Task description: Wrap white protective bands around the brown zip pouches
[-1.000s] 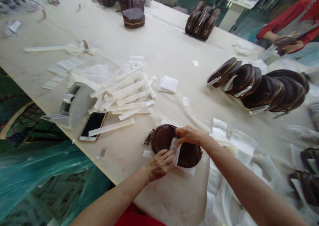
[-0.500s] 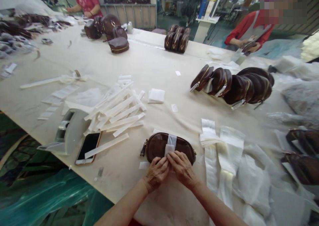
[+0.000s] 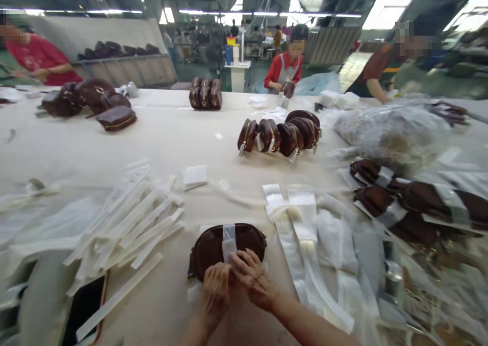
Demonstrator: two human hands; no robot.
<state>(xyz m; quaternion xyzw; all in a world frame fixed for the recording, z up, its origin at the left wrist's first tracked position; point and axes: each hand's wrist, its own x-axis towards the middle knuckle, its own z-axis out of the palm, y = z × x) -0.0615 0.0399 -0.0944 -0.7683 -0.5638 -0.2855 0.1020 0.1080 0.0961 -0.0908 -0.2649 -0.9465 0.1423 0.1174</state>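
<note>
A small brown zip pouch lies on the table right in front of me, with a white paper band wrapped across its middle. My left hand and my right hand rest side by side on the pouch's near edge, fingers curled and pressing on the lower end of the band. To the left lies a heap of white paper strips.
A phone lies at the near left. White plastic sleeves spread to my right, with banded pouches beyond. A row of upright pouches stands mid-table, more pouches farther back. Other people work at the far edges.
The view has tilted up, showing the hall and more workers. My right hand came from the pouch's top to its near edge beside the left; both still press there.
</note>
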